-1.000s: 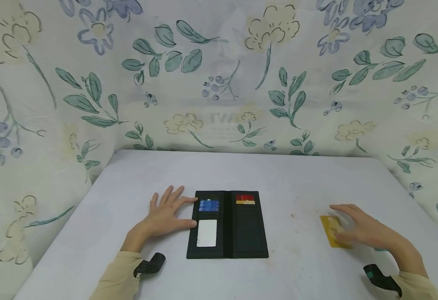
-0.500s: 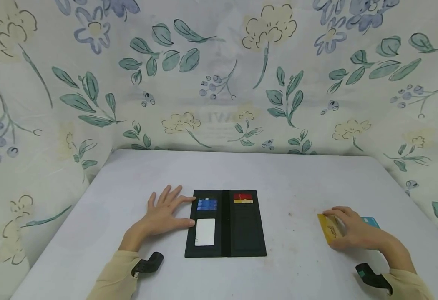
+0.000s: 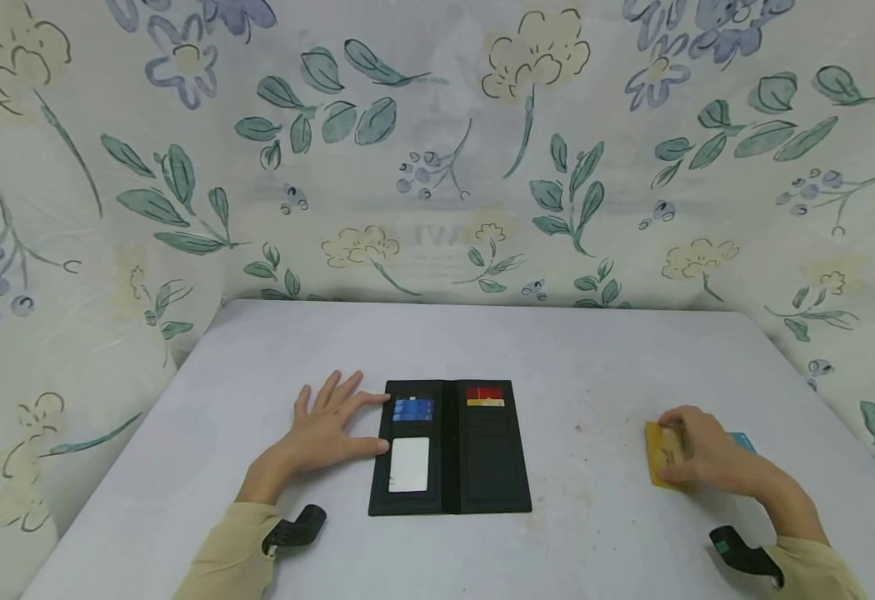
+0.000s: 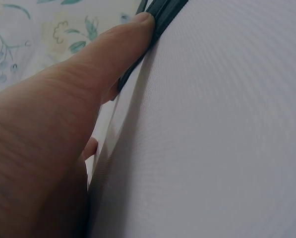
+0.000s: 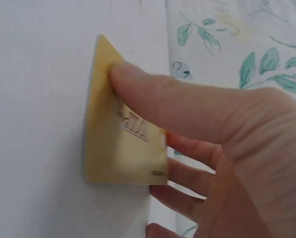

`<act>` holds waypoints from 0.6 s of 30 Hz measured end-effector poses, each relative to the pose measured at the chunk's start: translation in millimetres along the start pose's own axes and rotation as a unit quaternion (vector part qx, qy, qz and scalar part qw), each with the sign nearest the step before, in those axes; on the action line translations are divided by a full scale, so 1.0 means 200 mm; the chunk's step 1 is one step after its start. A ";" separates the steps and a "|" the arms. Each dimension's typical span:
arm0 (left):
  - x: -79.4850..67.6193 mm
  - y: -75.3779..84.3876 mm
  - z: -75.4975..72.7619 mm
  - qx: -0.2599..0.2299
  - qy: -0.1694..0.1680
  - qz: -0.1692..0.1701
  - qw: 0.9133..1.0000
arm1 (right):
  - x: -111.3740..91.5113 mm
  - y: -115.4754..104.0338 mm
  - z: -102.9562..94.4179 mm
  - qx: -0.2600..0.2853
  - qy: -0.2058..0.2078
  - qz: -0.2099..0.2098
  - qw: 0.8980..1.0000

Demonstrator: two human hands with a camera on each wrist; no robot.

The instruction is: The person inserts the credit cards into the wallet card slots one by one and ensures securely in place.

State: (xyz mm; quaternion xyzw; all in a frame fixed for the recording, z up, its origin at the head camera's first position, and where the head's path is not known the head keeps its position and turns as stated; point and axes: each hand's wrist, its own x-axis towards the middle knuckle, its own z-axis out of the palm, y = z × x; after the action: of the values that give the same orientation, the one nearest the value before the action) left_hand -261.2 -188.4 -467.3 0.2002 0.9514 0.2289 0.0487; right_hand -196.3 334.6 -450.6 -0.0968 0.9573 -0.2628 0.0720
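An unfolded black card wallet (image 3: 488,475) lies flat in the middle of the table, with a blue card (image 3: 412,409) and a white card (image 3: 409,465) in its left half. Red and yellow card edges (image 3: 486,397) show in its top right slot. My left hand (image 3: 332,425) has its fingers spread, thumb and index fingertips at the wallet's left edge. On the right, my right hand (image 3: 715,454) holds a yellow card (image 5: 123,144) by its edges between thumb and fingers. Another blue card (image 3: 742,441) shows partly behind that hand.
The white table (image 3: 580,358) has small specks right of the wallet. A flower-printed sheet (image 3: 437,192) hangs behind and at both sides. Black wrist devices (image 3: 295,530) sit at both sleeves.
My right hand has closed its thumb and fingers on the yellow card and turned it slightly. The blue card behind has come into view. My left hand stays at the wallet.
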 end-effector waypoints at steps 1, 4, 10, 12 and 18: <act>0.00 0.00 0.00 0.002 0.000 0.000 1.000 | 0.00 0.00 0.00 0.001 0.005 0.002 1.000; 0.00 0.00 0.00 0.003 0.000 0.001 1.000 | 0.01 0.00 -0.01 0.021 0.014 0.012 1.000; 0.01 0.00 0.00 0.003 0.000 0.002 1.000 | 0.01 -0.02 -0.02 0.054 0.030 0.032 0.998; 0.01 0.00 0.00 0.005 -0.001 0.001 1.000 | 0.01 -0.02 -0.02 0.056 0.040 0.027 0.997; 0.01 0.00 -0.01 0.006 -0.002 0.002 1.000 | 0.02 -0.04 -0.01 0.049 0.066 0.010 0.997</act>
State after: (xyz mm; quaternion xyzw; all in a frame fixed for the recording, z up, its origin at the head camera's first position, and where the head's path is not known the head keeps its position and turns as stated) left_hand -263.2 -188.5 -466.4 0.2029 0.9523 0.2225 0.0491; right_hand -199.3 328.6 -445.7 -0.0655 0.9468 -0.3148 0.0160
